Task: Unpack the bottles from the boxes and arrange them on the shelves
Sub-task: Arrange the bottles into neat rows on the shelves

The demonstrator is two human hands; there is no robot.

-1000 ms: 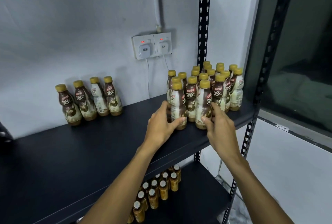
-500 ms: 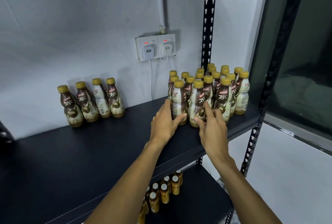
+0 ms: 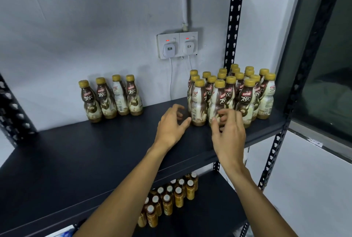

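Several brown-and-cream coffee bottles with gold caps stand packed in a cluster (image 3: 247, 94) at the right end of the black shelf (image 3: 95, 156). Another short row of the same bottles (image 3: 110, 99) stands at the back left against the wall. My left hand (image 3: 171, 124) hovers over the shelf just left of the cluster, fingers loosely curled and holding nothing. In front of the cluster's front bottles my right hand (image 3: 228, 128) hangs with relaxed fingers, also holding nothing. No box is in view.
A double wall socket (image 3: 177, 46) with two white plugs and hanging cords sits behind the shelf. A lower shelf holds several small amber bottles (image 3: 167, 200). Black perforated uprights (image 3: 232, 27) frame the rack; a dark window (image 3: 327, 65) is to the right.
Both hands have let go of the front bottles and drawn back a little from the cluster. The front bottles now stand tight against the others.
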